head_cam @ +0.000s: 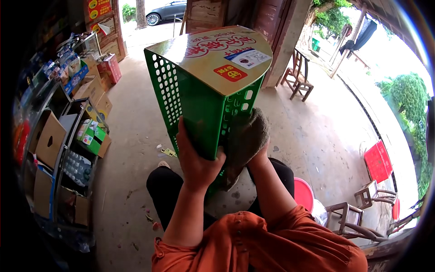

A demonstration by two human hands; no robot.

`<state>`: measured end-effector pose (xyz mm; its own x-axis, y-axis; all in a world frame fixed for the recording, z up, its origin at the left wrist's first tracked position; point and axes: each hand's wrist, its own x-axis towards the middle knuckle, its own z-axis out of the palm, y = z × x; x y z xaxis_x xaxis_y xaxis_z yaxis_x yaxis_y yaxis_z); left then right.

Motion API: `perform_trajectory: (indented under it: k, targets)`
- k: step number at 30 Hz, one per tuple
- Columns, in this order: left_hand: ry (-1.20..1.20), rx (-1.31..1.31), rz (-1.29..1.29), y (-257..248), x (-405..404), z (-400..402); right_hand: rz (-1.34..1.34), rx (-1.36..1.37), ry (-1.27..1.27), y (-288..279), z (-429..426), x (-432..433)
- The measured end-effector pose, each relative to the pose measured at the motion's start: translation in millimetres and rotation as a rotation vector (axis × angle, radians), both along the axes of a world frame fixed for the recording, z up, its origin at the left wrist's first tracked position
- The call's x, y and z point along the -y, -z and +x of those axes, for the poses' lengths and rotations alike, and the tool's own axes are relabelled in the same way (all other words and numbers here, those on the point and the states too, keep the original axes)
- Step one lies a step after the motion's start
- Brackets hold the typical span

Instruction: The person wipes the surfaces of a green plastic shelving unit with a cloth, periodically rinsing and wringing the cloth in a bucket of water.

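Upright before me is a green perforated rack (200,105), seemingly metal, with a cream printed panel (204,44) on its top. The panel bears red writing and stickers. My left hand (200,163) grips the lower part of the rack, its thumb and fingers spread across the near corner. A grey-brown cloth (253,136) covers most of my right hand (261,156), which presses it against the rack's right perforated side. The right fingers are hidden under the cloth. The rack's lower end drops out of sight between my knees.
Glass-fronted shelving (64,149) with cartons stands at left, near a red box (110,68). Wooden chairs (297,78) are on the right, along with a red crate (378,161). A pink-red round item (303,193) lies beside my right knee. Scraps litter the concrete floor (125,136).
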<state>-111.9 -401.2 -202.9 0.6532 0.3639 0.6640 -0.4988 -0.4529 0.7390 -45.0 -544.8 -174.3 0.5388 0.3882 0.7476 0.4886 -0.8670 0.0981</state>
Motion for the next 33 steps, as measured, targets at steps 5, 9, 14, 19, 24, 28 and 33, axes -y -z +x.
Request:
perform_trajectory:
  k: [5, 9, 14, 19, 24, 28, 33]
  targets:
    - [0.051, -0.056, -0.038, -2.5, 1.0, -2.1, 0.094, -0.041, -0.123, 5.3, 2.3, 5.2]
    - [-0.083, 0.058, 0.041, -3.5, 0.8, 0.8, 0.273, -0.153, -0.184, 4.4, -2.4, 4.0]
    - [-0.083, 0.065, 0.048, -4.7, 3.7, -0.3, 0.225, -0.100, -0.203, 21.1, 2.2, 7.1]
    - [-0.055, 0.067, 0.039, -3.9, -0.7, -0.4, -0.258, -0.132, 0.084, 17.8, -8.8, 4.5]
    - [-0.041, 0.059, 0.016, -2.3, -1.5, -0.2, 0.072, -0.165, -0.067, 15.3, -6.5, 7.0]
    - [-0.026, 0.035, -0.012, -1.2, -1.7, -1.1, 0.285, -0.411, 0.046, 20.7, -2.9, -1.0]
    - [-0.035, 0.048, 0.001, 0.1, -2.6, 0.6, -0.046, -0.123, -0.057, 26.4, -6.7, 1.0]
